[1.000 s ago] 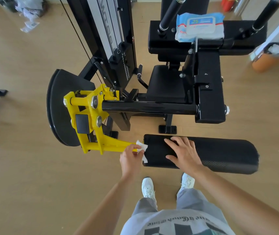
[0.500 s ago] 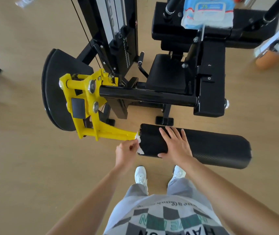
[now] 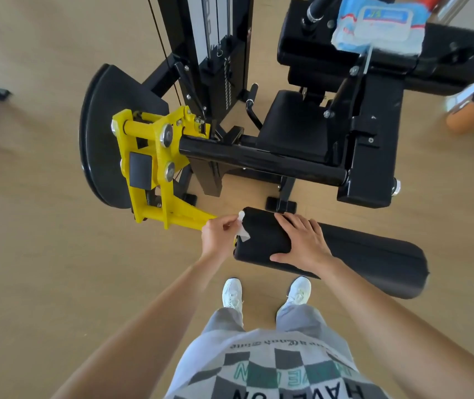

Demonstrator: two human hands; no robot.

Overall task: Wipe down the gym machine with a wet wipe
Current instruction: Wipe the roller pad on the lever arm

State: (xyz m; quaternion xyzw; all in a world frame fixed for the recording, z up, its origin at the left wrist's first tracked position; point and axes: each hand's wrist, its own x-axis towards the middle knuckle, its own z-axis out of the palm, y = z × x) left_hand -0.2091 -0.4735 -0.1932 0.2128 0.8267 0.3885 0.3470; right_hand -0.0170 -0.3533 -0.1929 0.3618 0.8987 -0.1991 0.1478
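my left hand (image 3: 220, 236) pinches a crumpled white wet wipe (image 3: 243, 233) between thumb and curled fingers, holding it against the near left end of the black roller pad (image 3: 368, 260) on the gym machine (image 3: 259, 161). my right hand (image 3: 302, 243) lies flat on top of the same pad just to the right of the wipe, fingers straight and spread, thumb down the side nearest me. the two hands are close together but not touching, with the end of the pad between them. just left of my left hand, a yellow bracket (image 3: 155, 168) runs out to meet the pad and climbs away from me to the machine's black crossbar. a black curved plate (image 3: 103, 133) stands beyond the bracket, further left. straight ahead of my hands is the black seat (image 3: 293, 125), with the weight stack (image 3: 215, 38) rising ahead and to the left. a blue and white pack of wipes (image 3: 379, 24) rests on the upper pad far ahead of my right hand. an orange bin (image 3: 466, 116) sits on the wooden floor (image 3: 43, 254) well off to the right. below my hands, my white shoes (image 3: 231, 292) stand on the floor close to the pad.
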